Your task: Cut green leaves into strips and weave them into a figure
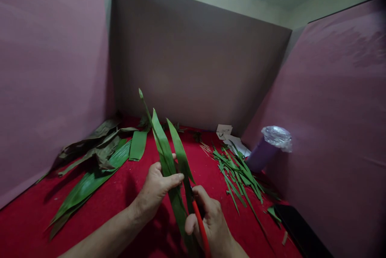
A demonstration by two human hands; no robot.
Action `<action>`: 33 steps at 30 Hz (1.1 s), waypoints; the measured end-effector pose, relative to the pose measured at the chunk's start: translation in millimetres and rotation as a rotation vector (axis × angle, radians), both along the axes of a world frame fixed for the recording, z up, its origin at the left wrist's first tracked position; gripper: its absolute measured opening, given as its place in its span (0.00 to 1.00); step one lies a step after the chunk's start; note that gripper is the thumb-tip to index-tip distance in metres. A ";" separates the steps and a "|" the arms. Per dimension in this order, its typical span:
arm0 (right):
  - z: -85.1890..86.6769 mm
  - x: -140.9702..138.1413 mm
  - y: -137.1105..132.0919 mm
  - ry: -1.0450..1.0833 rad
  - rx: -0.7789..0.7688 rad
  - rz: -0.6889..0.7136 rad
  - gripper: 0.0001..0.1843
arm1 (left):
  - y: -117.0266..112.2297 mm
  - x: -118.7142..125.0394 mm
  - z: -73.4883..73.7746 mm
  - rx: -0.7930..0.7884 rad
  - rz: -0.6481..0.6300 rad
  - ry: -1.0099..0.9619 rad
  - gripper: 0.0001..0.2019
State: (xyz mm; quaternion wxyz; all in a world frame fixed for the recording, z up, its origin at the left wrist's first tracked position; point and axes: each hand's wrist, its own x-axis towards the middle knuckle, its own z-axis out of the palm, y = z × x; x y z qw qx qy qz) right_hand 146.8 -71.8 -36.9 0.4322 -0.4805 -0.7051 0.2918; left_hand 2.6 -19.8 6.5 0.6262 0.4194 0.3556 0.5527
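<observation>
My left hand (157,189) pinches a long green leaf (165,149) between thumb and fingers and holds it upright over the red cloth (132,193). The leaf is split lengthwise into narrow blades that fan upward. My right hand (211,222) is closed around red-handled scissors (200,226), whose blades meet the leaf's right strip just below the left thumb. The scissor blades are mostly hidden behind the leaf and fingers.
Whole green and dried brown leaves (96,161) lie at the left. A heap of cut green strips (238,173) sits right of centre. A purple cup with a plastic-wrapped top (268,147), paper scraps (224,131) and a black phone (298,230) lie at the right. Pink walls enclose the space.
</observation>
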 end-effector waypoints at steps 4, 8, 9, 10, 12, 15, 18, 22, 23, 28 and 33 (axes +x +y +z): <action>-0.6 0.7 0.0 0.036 -0.002 0.023 0.19 | -0.4 0.4 -1.2 0.003 -0.016 0.007 0.18; -1.7 1.5 1.2 0.029 0.011 0.033 0.19 | 0.0 -0.1 -2.4 0.008 -0.046 0.010 0.19; -2.0 1.8 1.6 0.016 0.025 0.030 0.19 | 0.2 -0.3 -2.8 0.007 -0.045 0.016 0.20; -2.1 2.0 2.0 0.000 0.040 0.025 0.19 | 0.4 -0.5 -3.1 0.008 -0.043 0.021 0.21; -2.2 2.3 2.6 -0.024 0.072 0.014 0.20 | 0.7 -0.9 -3.0 0.015 -0.048 0.029 0.23; -1.8 2.2 3.0 -0.025 0.098 0.016 0.21 | 1.3 -1.9 -1.1 0.042 -0.062 0.023 0.23; -1.4 1.4 3.0 -0.042 0.119 0.008 0.21 | 2.4 -3.2 1.9 0.061 -0.036 0.014 0.20; -2.9 0.6 3.4 -0.084 0.140 0.011 0.23 | 4.3 -4.0 3.5 0.052 0.014 0.002 0.16; -3.7 0.6 3.5 -0.090 0.142 0.014 0.23 | 4.5 -4.0 3.3 0.045 0.016 -0.001 0.16; -6.6 0.1 2.5 -0.057 0.095 0.064 0.17 | 4.5 -3.9 1.8 0.014 0.039 -0.011 0.15; -2.7 -1.7 -1.4 0.016 0.007 0.075 0.10 | 4.6 -3.6 1.5 0.016 0.057 -0.011 0.14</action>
